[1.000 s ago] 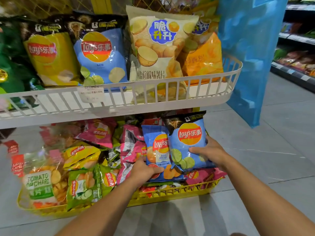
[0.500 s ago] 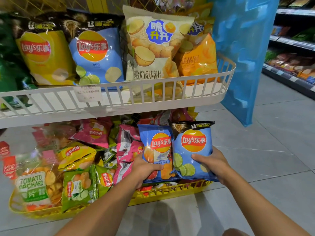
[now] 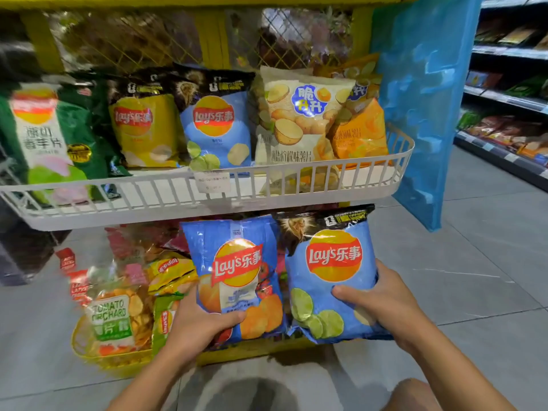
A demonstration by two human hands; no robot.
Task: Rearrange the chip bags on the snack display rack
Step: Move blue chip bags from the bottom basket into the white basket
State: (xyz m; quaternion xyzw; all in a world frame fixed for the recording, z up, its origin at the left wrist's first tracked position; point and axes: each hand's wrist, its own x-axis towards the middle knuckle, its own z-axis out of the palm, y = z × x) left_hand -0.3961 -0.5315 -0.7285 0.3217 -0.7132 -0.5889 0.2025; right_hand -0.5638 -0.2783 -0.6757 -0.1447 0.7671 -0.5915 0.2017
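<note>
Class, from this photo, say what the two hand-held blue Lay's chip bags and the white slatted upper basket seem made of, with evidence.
The blue lime-slice Lay's bag and blue orange-chip Lay's bag: thin glossy plastic film, probably; both show wrinkles and glare. The white slatted upper basket: looks like matte moulded plastic, though painted metal is possible; smooth, uniform bars.
</note>
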